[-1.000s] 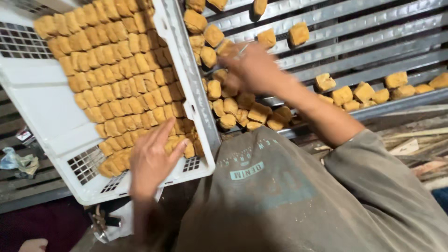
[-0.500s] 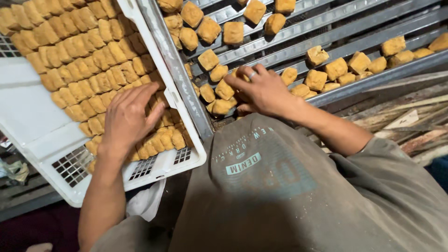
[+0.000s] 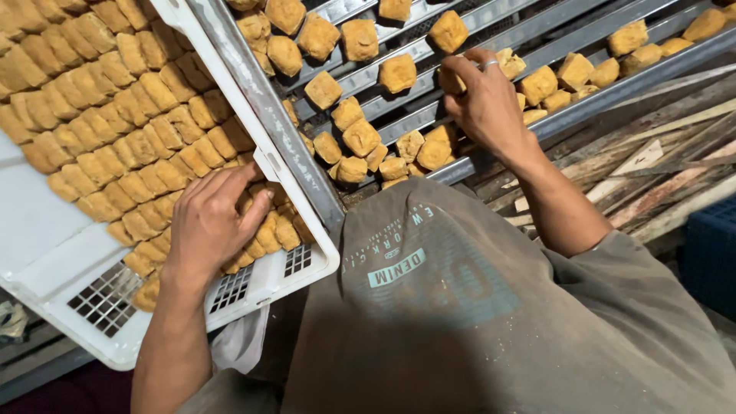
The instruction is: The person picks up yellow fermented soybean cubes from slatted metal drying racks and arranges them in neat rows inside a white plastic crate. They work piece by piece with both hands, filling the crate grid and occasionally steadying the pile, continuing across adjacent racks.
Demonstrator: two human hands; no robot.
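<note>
Left hand: the left hand (image 3: 211, 226) lay palm down on the fried tofu pieces (image 3: 115, 123) in the white plastic crate (image 3: 46, 253), fingers spread and pressing on the pieces at the crate's near corner; it clasped nothing that I could see.

Right hand: the right hand (image 3: 483, 103) reached onto the metal slatted rack (image 3: 537, 42), fingers curled around one tofu cube (image 3: 452, 80), which was mostly hidden under the fingertips, so I took it for a pinch hold rather than a full clench. A ring showed on one finger.

Where the tofu was: packed in the crate on the left, and scattered loose along the rack on the right.

Crate's direction: its long axis ran from the lower left towards the upper right, with the near corner tipped towards the person's chest; its metal-edged side lay just beside the rack.

Rows in the crate: the pieces stood on edge, shingled in slanting rows that ran across the crate; about five rows showed.

Count: one crate, one rack, two hands. The crate held far too many pieces to count, and around thirty loose cubes lay on the rack.

Rack's direction: its slats ran from the lower left up to the right.

Beside the rack: rough wooden planks (image 3: 652, 169) lay at the right.
</note>
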